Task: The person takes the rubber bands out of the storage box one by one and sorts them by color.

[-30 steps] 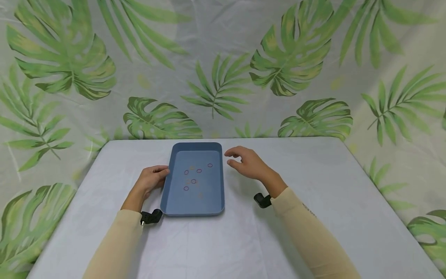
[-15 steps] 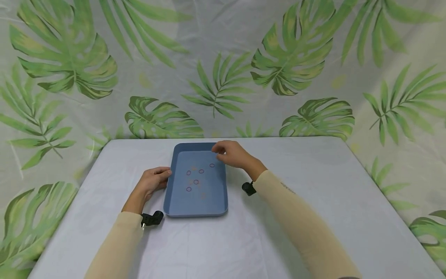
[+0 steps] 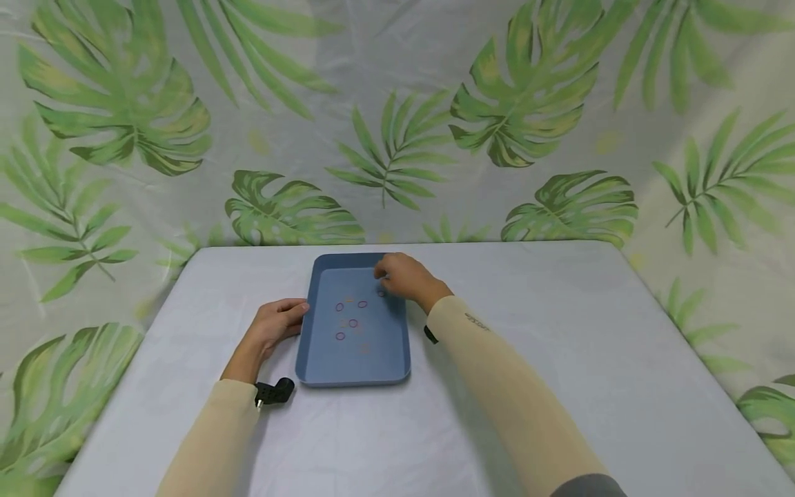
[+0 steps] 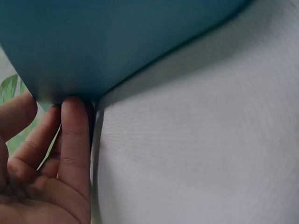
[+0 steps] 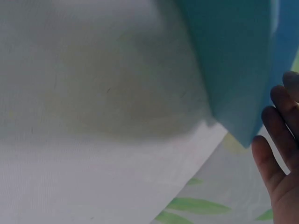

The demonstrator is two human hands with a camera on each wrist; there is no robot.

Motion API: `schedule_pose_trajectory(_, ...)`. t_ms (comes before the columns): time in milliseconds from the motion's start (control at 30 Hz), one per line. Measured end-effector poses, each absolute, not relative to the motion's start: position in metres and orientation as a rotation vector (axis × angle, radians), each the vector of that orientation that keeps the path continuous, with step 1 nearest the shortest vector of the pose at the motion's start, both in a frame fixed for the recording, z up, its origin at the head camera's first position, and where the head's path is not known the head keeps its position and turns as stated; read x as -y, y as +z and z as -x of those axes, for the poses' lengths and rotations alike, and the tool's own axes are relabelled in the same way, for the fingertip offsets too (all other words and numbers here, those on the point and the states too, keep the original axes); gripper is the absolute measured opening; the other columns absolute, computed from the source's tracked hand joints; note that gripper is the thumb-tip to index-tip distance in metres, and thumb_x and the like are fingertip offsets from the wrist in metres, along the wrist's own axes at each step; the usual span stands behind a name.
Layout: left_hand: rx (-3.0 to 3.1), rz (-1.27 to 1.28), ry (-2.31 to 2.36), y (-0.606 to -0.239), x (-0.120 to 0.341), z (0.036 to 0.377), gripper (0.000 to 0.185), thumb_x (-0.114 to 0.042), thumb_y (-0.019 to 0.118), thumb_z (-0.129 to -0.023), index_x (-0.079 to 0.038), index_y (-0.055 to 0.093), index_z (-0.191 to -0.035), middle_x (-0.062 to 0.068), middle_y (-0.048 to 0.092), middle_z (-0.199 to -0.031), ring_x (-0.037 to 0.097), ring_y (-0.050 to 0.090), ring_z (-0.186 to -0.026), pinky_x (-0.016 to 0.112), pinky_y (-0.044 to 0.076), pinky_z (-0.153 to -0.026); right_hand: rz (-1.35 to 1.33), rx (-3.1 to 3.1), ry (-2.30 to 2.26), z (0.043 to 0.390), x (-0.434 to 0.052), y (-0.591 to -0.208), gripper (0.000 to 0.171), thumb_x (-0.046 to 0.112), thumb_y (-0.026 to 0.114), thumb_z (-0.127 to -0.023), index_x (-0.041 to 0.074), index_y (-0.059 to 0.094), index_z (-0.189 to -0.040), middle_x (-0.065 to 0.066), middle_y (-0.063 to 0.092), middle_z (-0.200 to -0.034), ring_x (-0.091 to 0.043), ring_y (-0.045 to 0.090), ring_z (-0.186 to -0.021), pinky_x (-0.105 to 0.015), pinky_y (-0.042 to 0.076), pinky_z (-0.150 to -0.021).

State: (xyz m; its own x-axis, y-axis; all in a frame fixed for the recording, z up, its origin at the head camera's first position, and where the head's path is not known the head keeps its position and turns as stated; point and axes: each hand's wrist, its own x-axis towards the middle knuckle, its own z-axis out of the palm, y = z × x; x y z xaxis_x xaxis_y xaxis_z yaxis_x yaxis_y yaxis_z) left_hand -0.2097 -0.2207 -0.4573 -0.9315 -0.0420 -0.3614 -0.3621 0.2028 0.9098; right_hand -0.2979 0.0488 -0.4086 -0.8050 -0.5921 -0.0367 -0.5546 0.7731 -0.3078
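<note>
A blue rectangular tray (image 3: 323, 362) lies on the white-covered table. Inside are several thin reddish-purple rings (image 3: 352, 323), loops like small rubber bands, and several faint orange loops (image 3: 364, 348). My left hand (image 3: 276, 324) rests against the tray's left side; in the left wrist view its fingertips (image 4: 72, 109) touch the outer wall, with the thumb by the rim. Over the far right part of the tray, my right hand (image 3: 406, 277) reaches down with bent fingers, close to one reddish ring (image 3: 381, 294). Whether its fingertips touch anything is hidden.
The white tablecloth (image 3: 528, 331) spreads around the tray. A leaf-patterned cloth (image 3: 397, 138) hangs behind the table's far edge. Black wrist cameras (image 3: 275, 391) sit at the cuffs of both beige sleeves (image 3: 205, 435).
My right hand has moved left from beside the tray, over its right rim and in above the rings. The left hand has kept its place against the left side.
</note>
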Motion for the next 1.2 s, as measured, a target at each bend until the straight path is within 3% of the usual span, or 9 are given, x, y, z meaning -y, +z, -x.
schedule_pose_trajectory(233,-2.229,0.395,1.785,-0.459,0.220,0.211,0.049,-0.026,0.059,-0.101,-0.001,0.051,-0.142,0.021,0.054,-0.143,0.006,0.063,-0.101,0.018,0.057,-0.082,1.054,-2.951,-0.164,0.302,-0.048,-0.421,0.018,0.015,0.064,-0.095,0.013,0.077,-0.108,-0.006,0.073,-0.111,-0.027,0.063,-0.103,-0.042,0.055,-0.093)
schedule_pose_trajectory(600,-2.246,0.400,1.790,-0.459,0.220,0.210,0.047,-0.026,0.059,-0.101,0.001,0.054,-0.140,0.020,0.058,-0.136,0.006,0.060,-0.096,0.016,0.056,-0.078,1.011,-3.003,-0.035,0.301,-0.043,-0.435,0.013,0.021,0.068,-0.095,0.016,0.079,-0.100,-0.002,0.073,-0.105,-0.024,0.059,-0.100,-0.040,0.050,-0.090)
schedule_pose_trajectory(867,-2.243,0.399,1.793,-0.459,0.219,0.211,0.047,-0.026,0.060,-0.100,0.000,0.055,-0.138,0.019,0.060,-0.134,0.006,0.060,-0.095,0.016,0.056,-0.077,0.957,-3.050,0.015,0.301,-0.043,-0.440,0.013,0.027,0.070,-0.093,0.019,0.079,-0.096,0.001,0.073,-0.103,-0.023,0.058,-0.099,-0.041,0.048,-0.094)
schedule_pose_trajectory(1200,-2.260,0.374,1.757,-0.460,0.219,0.209,0.048,-0.028,0.058,-0.101,0.002,0.054,-0.139,0.021,0.055,-0.142,0.010,0.060,-0.108,0.021,0.056,-0.089,0.907,-3.038,0.072,0.300,-0.039,-0.442,0.017,0.021,0.063,-0.097,0.020,0.079,-0.095,0.002,0.071,-0.103,-0.022,0.056,-0.102,-0.041,0.045,-0.094)
